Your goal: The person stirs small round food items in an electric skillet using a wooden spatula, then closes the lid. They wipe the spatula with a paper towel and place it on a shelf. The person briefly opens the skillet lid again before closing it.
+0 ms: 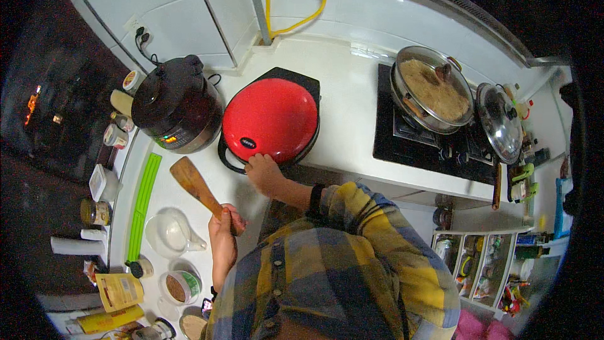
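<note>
My left hand (226, 229) is closed around the handle of a wooden spatula (196, 183), whose blade points up and left over the white countertop. With bent fingers, my right hand (265, 174) touches the front edge of a round red-lidded electric griddle (271, 120), beside its black handle. The lid is down, so the inside of the griddle is hidden. Whether my right fingers grip the edge or only rest on it is hard to tell. Just below the spatula lies a clear measuring cup or bowl (172, 233) with a spout or handle.
A black electric pressure cooker (177, 104) stands left of the griddle. On the black gas hob (410, 151) sits a steel steamer pot (432, 89) with brownish food, near a glass-lidded pan (500, 123). Jars, a green plastic strip (144, 208), a yellow pouch (120, 291) and a tub of grains (181, 287) line the left side.
</note>
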The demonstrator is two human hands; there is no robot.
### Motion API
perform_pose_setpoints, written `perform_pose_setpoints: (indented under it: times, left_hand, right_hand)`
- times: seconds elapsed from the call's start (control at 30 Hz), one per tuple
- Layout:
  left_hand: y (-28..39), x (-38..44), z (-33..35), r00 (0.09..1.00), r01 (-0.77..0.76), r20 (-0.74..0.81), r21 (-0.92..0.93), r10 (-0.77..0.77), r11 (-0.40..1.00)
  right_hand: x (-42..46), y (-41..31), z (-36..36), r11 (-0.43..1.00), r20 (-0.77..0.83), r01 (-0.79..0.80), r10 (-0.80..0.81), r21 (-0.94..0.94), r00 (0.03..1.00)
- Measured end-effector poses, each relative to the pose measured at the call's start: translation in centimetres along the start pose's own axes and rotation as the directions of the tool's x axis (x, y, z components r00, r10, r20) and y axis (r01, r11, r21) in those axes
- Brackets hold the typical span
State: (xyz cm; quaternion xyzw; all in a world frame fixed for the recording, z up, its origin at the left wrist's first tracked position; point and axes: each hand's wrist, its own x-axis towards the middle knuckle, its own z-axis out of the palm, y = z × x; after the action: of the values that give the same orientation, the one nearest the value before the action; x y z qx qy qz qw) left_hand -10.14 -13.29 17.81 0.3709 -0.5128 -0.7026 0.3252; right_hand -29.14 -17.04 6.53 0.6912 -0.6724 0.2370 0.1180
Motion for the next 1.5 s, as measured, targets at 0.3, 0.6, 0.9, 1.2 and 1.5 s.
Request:
perform_pose_setpoints:
  times: [0.3, 0.6, 0.9, 1.2, 1.5]
  left_hand:
    - [0.1, 0.1, 0.0, 0.997, 0.064, 0.031, 0.033, -0.065, 0.997]
    - [0.0, 0.5, 0.2, 0.993, 0.055, 0.098, 0.073, -0.062, 0.996]
    - [0.4, 0.5, 0.1, 0.99, 0.101, 0.083, 0.106, -0.11, 0.989]
    - [-0.2, 0.7, -0.4, 0.988, 0.111, 0.097, 0.063, -0.117, 0.992]
    - [-0.2, 0.6, -0.5, 0.989, 0.131, 0.057, 0.106, -0.138, 0.986]
  right_hand:
    - [1.3, 2.3, 0.8, 0.994, 0.059, -0.045, 0.04, 0.101, 0.997]
    - [1.4, 1.6, 1.1, 0.989, 0.107, -0.116, 0.106, 0.091, 0.989]
    - [1.3, 1.6, 1.1, 0.989, 0.075, -0.115, 0.108, 0.091, 0.991]
    - [1.3, 1.4, 0.7, 0.991, 0.125, -0.123, 0.115, 0.06, 0.986]
    - [1.3, 1.7, 0.5, 0.989, 0.138, -0.12, 0.108, 0.086, 0.985]
